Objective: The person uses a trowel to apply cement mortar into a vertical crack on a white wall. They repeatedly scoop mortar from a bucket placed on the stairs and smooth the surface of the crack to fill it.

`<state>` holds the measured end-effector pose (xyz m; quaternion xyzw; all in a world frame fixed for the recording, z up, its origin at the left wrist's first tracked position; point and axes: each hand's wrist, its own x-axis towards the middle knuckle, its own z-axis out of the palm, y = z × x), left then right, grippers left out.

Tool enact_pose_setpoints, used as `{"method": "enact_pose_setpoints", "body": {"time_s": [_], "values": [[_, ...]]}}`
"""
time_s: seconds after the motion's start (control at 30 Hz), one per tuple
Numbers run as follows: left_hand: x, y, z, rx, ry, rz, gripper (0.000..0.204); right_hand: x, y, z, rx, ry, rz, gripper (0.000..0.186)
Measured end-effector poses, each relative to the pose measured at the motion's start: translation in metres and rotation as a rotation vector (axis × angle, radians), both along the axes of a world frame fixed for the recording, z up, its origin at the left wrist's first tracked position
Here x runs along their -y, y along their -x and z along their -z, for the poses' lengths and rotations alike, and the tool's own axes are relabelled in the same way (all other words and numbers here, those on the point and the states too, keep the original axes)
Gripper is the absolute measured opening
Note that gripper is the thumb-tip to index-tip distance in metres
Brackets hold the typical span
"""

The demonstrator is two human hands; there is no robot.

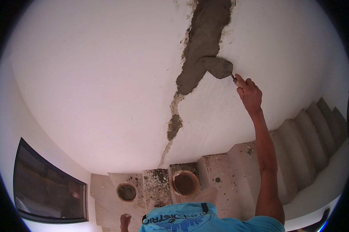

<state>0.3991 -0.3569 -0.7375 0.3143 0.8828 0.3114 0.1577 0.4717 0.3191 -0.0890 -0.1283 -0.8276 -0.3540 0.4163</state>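
Note:
My right hand (250, 94) is wrapped round the handle of a trowel (221, 68), with the arm stretched up toward the white wall. The blade lies against the right edge of a strip of wet grey mortar (201, 40), which fills a wide crack running down the wall. Below this strip, the crack (175, 103) narrows and shows rough, bare material. A smaller dark mortar patch (174, 127) sits lower along it. My left hand (125, 221) hangs low beside my blue shirt, fingers curled, with nothing visible in them.
Stairs (294, 139) run along the wall's foot and climb to the right. On the steps stand a round container of grey mortar (127, 192) and a brownish bucket (198, 185). Rubble (156, 181) litters the step between them. A dark-framed window (50, 185) is at lower left.

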Motion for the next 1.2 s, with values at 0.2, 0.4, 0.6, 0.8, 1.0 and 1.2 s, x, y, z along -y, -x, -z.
{"method": "enact_pose_setpoints", "body": {"time_s": [0.2, 0.4, 0.6, 0.8, 1.0, 1.2], "values": [[0.003, -0.001, 0.034, 0.204, -0.079, -0.087, 0.008, 0.015, 0.016, 0.012, 0.098, 0.012, -0.063, 0.059], [-0.010, 0.021, 0.015, -0.198, -0.094, 0.133, 0.010, 0.008, 0.035, -0.002, 0.084, -0.048, -0.052, 0.056], [0.016, 0.018, 0.059, 0.005, -0.077, 0.019, 0.011, 0.004, 0.032, -0.042, -0.086, -0.036, -0.036, 0.056], [-0.003, -0.004, 0.069, 0.152, -0.258, -0.225, 0.018, 0.016, 0.029, -0.031, 0.003, 0.003, -0.017, 0.056], [-0.015, 0.018, 0.057, 0.504, -0.215, -0.302, 0.013, 0.007, 0.036, -0.048, -0.010, -0.082, -0.007, 0.053], [-0.012, 0.019, 0.059, 0.051, -0.340, -0.100, 0.013, 0.004, 0.035, -0.097, -0.107, -0.088, 0.024, 0.050]]}}
